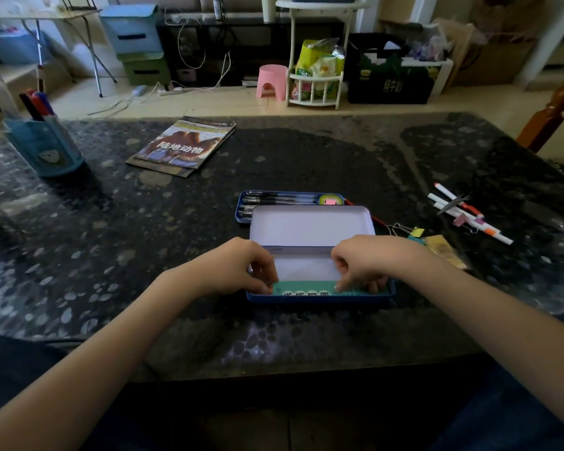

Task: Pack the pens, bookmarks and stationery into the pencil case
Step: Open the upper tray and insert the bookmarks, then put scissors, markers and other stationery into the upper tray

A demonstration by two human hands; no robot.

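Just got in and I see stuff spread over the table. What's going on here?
A person is packing a blue tin pencil case that lies open on the table. Both hands, left hand and right hand, are fitting a green card into the near tray. Black pens already lie in the far tray. White markers, scissors and binder clips still wait on the right.

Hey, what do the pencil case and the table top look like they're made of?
The pencil case looks like thin painted metal, probably tin: blue outside, smooth pale lining in its raised lid, thin rolled rims. The table top looks like dark polished stone with a pebble pattern, though a glossy printed cover is possible: it shows soft reflections. The left hand and right hand press a teal card into the case.
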